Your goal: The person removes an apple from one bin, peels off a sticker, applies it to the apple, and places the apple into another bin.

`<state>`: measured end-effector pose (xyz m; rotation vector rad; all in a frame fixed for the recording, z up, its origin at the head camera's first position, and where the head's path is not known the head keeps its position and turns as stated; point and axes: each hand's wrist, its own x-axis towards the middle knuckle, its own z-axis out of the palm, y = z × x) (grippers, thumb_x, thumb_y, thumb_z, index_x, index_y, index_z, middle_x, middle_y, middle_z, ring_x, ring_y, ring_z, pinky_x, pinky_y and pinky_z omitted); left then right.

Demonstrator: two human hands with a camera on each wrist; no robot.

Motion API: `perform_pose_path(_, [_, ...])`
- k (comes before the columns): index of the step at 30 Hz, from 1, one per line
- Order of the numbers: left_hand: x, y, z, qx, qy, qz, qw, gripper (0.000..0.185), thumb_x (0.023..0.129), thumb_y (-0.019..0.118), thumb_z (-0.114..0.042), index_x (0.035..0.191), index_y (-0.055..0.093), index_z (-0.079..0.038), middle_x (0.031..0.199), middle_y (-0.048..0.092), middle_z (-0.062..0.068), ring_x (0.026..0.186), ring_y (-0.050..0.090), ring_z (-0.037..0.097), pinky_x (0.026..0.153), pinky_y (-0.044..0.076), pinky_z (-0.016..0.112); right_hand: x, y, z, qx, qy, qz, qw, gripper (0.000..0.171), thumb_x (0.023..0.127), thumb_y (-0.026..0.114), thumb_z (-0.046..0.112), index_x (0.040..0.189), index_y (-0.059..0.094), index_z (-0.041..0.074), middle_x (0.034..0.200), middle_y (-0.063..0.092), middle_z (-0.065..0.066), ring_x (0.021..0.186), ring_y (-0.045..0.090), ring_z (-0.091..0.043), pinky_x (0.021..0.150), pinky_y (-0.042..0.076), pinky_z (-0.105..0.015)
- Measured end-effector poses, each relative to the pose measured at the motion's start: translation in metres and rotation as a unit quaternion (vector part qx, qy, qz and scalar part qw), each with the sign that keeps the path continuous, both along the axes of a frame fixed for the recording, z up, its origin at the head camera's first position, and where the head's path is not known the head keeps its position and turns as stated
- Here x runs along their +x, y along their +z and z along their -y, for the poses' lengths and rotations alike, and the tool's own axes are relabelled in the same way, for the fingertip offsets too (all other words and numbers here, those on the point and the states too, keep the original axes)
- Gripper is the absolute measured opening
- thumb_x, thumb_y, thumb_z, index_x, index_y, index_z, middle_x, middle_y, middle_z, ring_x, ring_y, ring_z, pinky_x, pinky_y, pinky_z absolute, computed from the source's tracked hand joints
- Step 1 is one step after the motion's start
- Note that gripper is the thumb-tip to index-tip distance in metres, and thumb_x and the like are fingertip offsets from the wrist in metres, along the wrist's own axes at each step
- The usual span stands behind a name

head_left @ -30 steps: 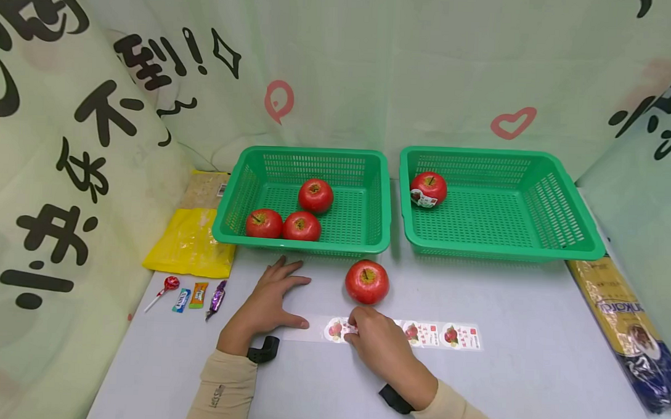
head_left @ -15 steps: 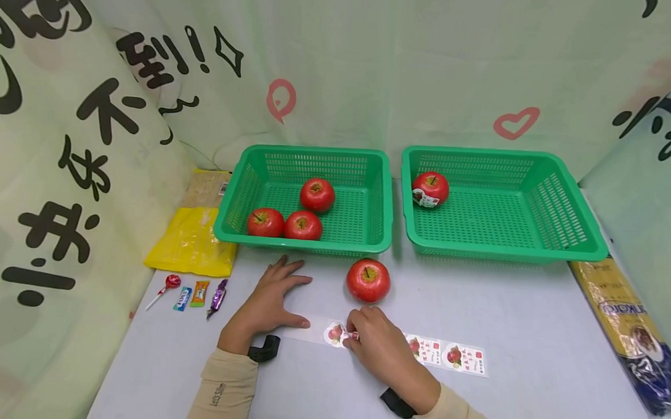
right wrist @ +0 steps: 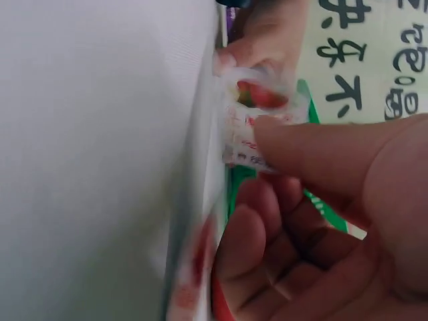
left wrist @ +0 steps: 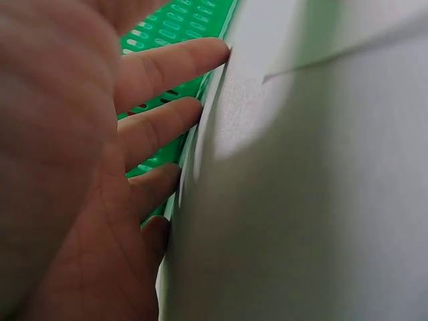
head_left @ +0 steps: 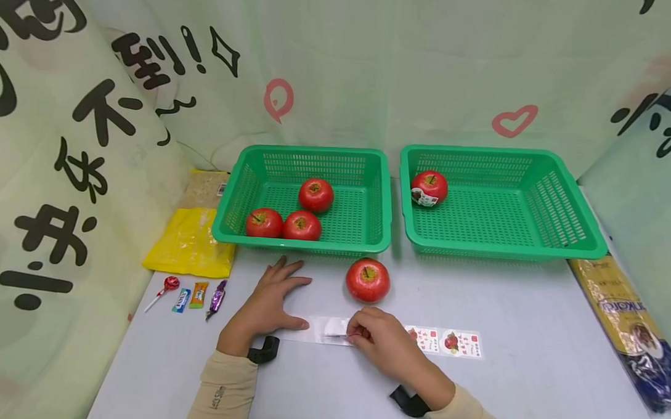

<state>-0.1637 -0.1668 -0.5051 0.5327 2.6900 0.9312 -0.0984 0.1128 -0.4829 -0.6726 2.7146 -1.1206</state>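
Five apples [head_left: 368, 280]; two baskets [head_left: 301, 242]; four candies [head_left: 198, 295].

A long white sticker strip [head_left: 397, 336] lay flat along the near part of the grey table, printed with small red apple labels. One sticker [right wrist: 251, 127] was curled up off its left part, partly peeled. A red apple [head_left: 368, 280] sat upright just behind the strip, stem up.
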Motion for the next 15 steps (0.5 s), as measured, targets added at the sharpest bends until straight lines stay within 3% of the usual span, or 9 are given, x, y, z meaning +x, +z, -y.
perform_pose_path(5, [0.002,0.000,-0.002,-0.002,-0.002,-0.005,1.0000,0.081,0.068,0.100,-0.034,0.141,0.068,-0.017,0.170,0.041,0.006,0.165,0.014,0.040,0.133,0.011,0.062,0.001,-0.004,-0.017,-0.069,0.005,0.035,0.997,0.018,0.093,0.081,0.013,0.087,0.069,0.024,0.085,0.058,0.014,0.077,0.052,0.000,0.066,0.049,-0.019])
perform_pose_path(9, [0.007,0.005,-0.007,-0.001,-0.023,-0.028,0.9993,0.071,0.070,0.098,-0.029,0.135,0.072,-0.016,0.163,0.050,0.007,0.162,0.024,0.039,0.132,0.016,0.064,0.005,-0.006,-0.032,-0.072,-0.004,0.043,0.996,0.014,0.096,0.079,0.019,0.090,0.068,0.025,0.093,0.059,0.013,0.081,0.054,-0.001,0.069,0.051,-0.019])
perform_pose_path(12, [0.010,0.012,-0.014,0.020,-0.046,-0.063,0.9968,0.054,0.076,0.090,-0.023,0.128,0.076,-0.015,0.151,0.061,0.004,0.154,0.042,0.032,0.129,0.032,0.057,0.005,-0.004,-0.039,-0.058,-0.014,0.031,0.998,0.012,0.098,0.077,0.019,0.093,0.068,0.024,0.090,0.060,0.014,0.081,0.054,0.001,0.069,0.050,-0.020])
perform_pose_path(15, [0.014,0.022,-0.028,0.066,-0.064,-0.094,0.9914,0.038,0.082,0.085,-0.025,0.118,0.078,-0.015,0.129,0.072,-0.002,0.130,0.062,0.020,0.114,0.051,0.044,0.002,0.000,-0.040,-0.044,-0.035,0.001,0.998,0.016,0.095,0.079,0.013,0.092,0.067,0.023,0.082,0.057,0.017,0.076,0.051,0.002,0.067,0.048,-0.019])
